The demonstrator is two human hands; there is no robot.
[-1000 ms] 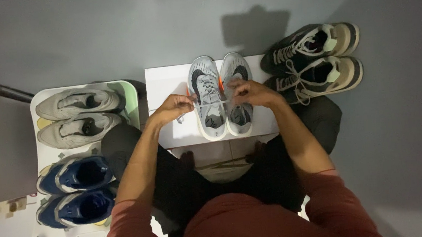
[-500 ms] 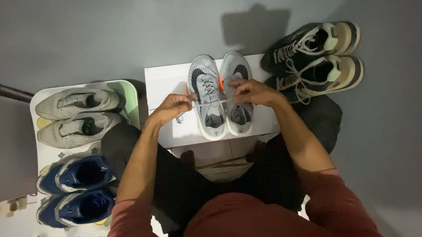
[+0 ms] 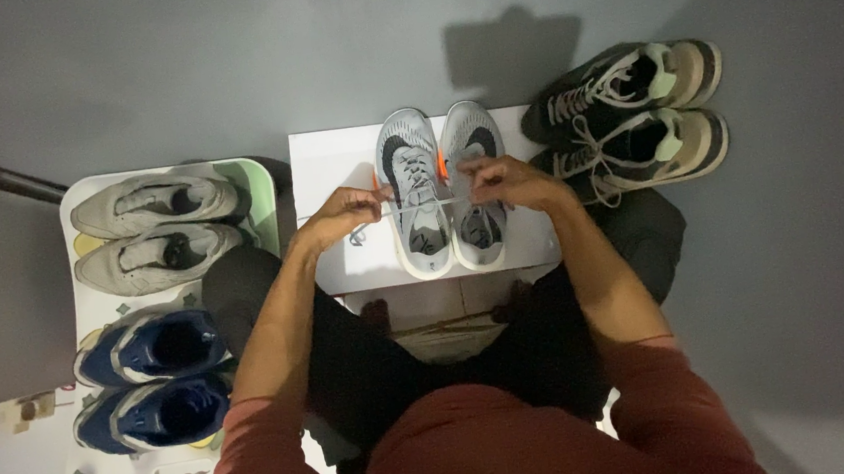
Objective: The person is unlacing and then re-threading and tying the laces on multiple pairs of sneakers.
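Observation:
A pair of light grey running shoes (image 3: 414, 157) with dark side marks stands side by side on a small white table (image 3: 331, 159) in front of me. My left hand (image 3: 345, 213) pinches a white lace pulled out to the left of the left shoe. My right hand (image 3: 503, 180) rests over the right shoe's lacing and grips the other lace end. The lace (image 3: 420, 207) runs taut across the left shoe between both hands. My knees sit just below the table.
A white and green mat (image 3: 258, 195) on the left carries a beige pair of sneakers (image 3: 155, 228) and a blue pair (image 3: 152, 379). A dark pair with tan heels and white laces (image 3: 633, 115) lies on the grey floor at the right.
My hands have shifted only slightly; the lace stays stretched between them across the grey shoes.

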